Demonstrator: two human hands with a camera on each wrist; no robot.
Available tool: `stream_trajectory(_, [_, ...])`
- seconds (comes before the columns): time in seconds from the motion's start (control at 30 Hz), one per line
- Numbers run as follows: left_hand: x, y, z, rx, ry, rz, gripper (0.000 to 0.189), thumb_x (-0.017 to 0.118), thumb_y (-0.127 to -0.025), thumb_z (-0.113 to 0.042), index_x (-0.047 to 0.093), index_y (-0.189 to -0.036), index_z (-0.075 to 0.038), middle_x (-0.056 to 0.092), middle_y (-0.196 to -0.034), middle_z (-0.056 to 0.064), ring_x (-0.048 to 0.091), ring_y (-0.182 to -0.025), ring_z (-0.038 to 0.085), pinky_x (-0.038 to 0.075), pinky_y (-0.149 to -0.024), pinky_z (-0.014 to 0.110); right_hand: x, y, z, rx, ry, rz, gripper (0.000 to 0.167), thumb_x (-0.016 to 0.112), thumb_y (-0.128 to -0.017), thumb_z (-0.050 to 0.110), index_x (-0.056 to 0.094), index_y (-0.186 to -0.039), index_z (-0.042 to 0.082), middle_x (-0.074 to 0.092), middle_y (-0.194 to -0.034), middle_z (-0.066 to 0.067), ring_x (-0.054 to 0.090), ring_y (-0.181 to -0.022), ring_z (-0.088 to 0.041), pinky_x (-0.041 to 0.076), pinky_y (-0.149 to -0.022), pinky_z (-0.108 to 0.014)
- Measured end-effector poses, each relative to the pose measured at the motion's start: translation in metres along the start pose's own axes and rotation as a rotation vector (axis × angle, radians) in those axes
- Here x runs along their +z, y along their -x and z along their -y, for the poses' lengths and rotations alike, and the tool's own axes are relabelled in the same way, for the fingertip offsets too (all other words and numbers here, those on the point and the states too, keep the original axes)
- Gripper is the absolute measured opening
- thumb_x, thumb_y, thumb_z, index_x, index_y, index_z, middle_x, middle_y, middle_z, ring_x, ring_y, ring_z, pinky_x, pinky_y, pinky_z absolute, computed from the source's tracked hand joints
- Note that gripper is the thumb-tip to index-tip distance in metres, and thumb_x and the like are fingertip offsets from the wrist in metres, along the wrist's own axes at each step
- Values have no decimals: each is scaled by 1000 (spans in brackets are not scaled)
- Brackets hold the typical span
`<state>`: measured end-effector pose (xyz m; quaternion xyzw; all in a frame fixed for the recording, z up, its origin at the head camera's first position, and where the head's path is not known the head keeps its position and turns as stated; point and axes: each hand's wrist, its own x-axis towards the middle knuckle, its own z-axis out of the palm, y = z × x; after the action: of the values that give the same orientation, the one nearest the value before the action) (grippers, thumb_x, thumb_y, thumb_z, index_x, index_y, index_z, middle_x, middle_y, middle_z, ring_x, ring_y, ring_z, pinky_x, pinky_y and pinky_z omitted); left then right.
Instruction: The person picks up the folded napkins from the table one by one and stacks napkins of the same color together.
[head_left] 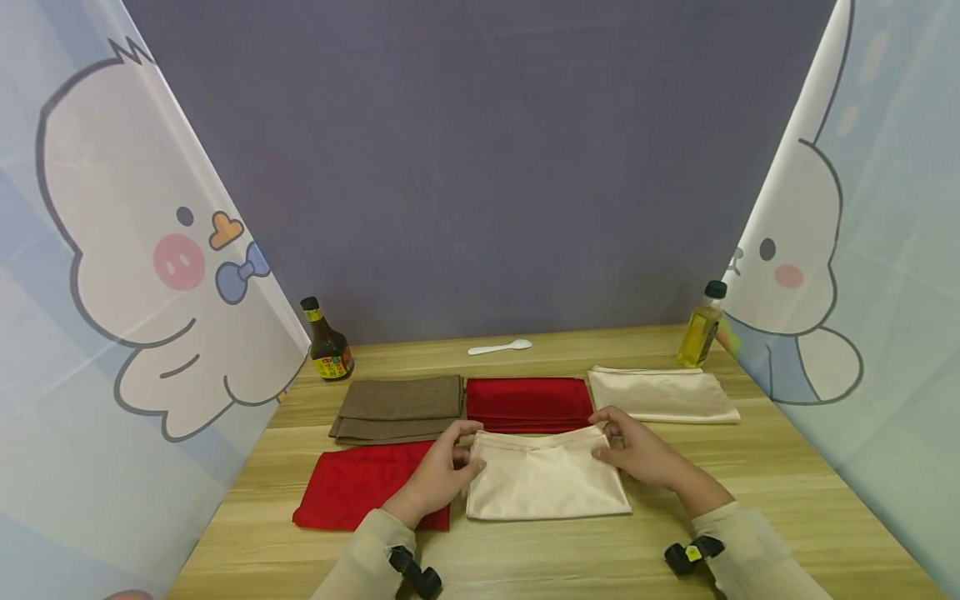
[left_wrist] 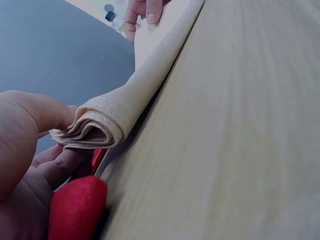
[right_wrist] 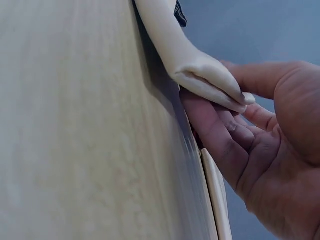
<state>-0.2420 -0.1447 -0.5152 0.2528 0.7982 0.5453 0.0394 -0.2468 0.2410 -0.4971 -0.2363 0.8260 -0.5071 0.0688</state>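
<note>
A folded cream cloth (head_left: 547, 483) lies at the front middle of the table, its far edge lifted a little. My left hand (head_left: 442, 471) pinches its left far corner between thumb and fingers; the left wrist view shows the rolled layers of the cloth (left_wrist: 107, 117) at that end. At the opposite far corner my right hand (head_left: 637, 450) pinches the cloth (right_wrist: 205, 75), thumb on top and fingers beneath. Beside the left hand a folded red cloth (head_left: 360, 487) lies partly under the left forearm.
Behind stand a row of folded cloths: brown (head_left: 401, 404), dark red (head_left: 528, 402) and a second cream one (head_left: 663, 394). A white spoon (head_left: 498, 347) lies at the back. A dark sauce bottle (head_left: 330, 346) is at back left, an oil bottle (head_left: 701, 329) at back right.
</note>
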Motion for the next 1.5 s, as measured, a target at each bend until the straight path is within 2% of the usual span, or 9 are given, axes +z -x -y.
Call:
stream_trajectory(0.2, [0,0,1,28,-19,-27,55,73,-98,-4,50,-148,-13,47,-148,12,68,-85,15,54,-68,26,-3,0,-1,-53,2,23,63,79,-92,3,43,-143,-4,52,-96,-17,45,-64,-9,46,-54,-25])
stream_trajectory(0.37, [0,-1,2,42,-20,-47,54,74,-97,0,53,-146,-12,47,-149,8,68,-88,15,55,-75,26,-4,0,0,-99,-22,11,52,77,-93,-2,49,-137,-1,54,-119,-24,56,-76,-14,51,-63,-26])
stream_trajectory(0.43, [0,-1,1,53,-10,-50,53,73,-96,1,54,-145,-9,46,-150,10,69,-89,16,56,-79,28,-4,0,-1,-115,-46,-7,45,75,-93,-5,53,-131,-1,53,-124,-25,59,-78,-16,53,-65,-27])
stream_trajectory(0.63, [-1,-1,0,85,-1,-60,49,74,-95,4,60,-141,-5,44,-154,21,71,-91,17,58,-82,29,-4,0,4,-116,-84,-56,31,75,-92,-7,60,-119,-5,59,-114,-25,59,-74,-13,53,-63,-24])
stream_trajectory(0.87, [-1,-1,-2,69,41,-99,48,75,-94,3,63,-140,-5,46,-154,16,70,-94,24,58,-81,28,-5,1,6,-36,-82,-81,34,75,-94,-3,61,-124,-7,61,-116,-24,60,-77,-12,50,-62,-23])
stream_trajectory(1.13, [-3,-2,-4,87,101,-123,45,75,-95,4,64,-138,-4,44,-155,23,71,-95,30,59,-82,29,-6,-2,5,-8,-53,-125,32,74,-95,-1,63,-125,-3,62,-108,-17,59,-75,-13,50,-61,-24])
stream_trajectory(1.27, [-3,-3,-7,100,105,-139,45,75,-95,2,64,-138,-4,44,-156,21,70,-96,29,58,-81,29,-9,-2,6,1,-58,-147,32,75,-95,-1,64,-125,-1,61,-111,-18,58,-76,-12,51,-63,-25])
stream_trajectory(1.5, [-3,-9,-10,120,95,-173,48,76,-94,3,63,-141,-3,47,-155,12,70,-96,24,58,-81,27,-16,1,11,8,-73,-170,35,74,-97,3,62,-129,-1,61,-119,-21,65,-86,-17,56,-69,-28])
